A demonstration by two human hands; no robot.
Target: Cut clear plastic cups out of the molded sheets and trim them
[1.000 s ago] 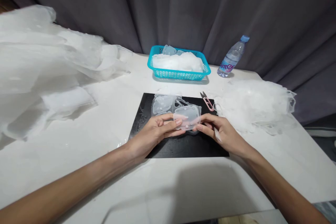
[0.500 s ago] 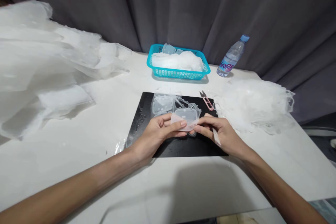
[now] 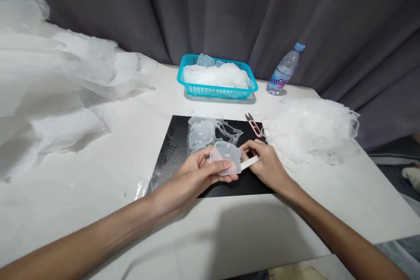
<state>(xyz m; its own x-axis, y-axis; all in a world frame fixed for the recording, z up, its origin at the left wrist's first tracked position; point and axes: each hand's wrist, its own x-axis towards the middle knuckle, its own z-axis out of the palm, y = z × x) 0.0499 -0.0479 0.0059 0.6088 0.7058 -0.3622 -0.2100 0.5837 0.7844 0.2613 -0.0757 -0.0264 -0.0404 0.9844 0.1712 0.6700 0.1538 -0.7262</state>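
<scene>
My left hand (image 3: 200,174) is closed on a small translucent plastic piece (image 3: 226,157), held just above the front of a black mat (image 3: 177,140). My right hand (image 3: 267,164) is closed around a thin white stick-like tool (image 3: 249,163) whose tip lies against the piece's right edge. More translucent plastic pieces (image 3: 201,133) and a cut-out clear frame (image 3: 231,131) lie on the mat behind my hands. Pink thread snips (image 3: 253,125) rest at the mat's back right corner.
A turquoise basket (image 3: 215,91) filled with white plastic stands at the back centre, a water bottle (image 3: 284,70) to its right. Heaps of clear plastic sheet lie far left (image 3: 49,83) and right (image 3: 308,129) on the white table (image 3: 98,157). A grey curtain hangs behind.
My left hand has lifted and tilted the plastic piece towards me. My right hand has swung the white tool round so it points left at the piece. The view has shifted slightly right.
</scene>
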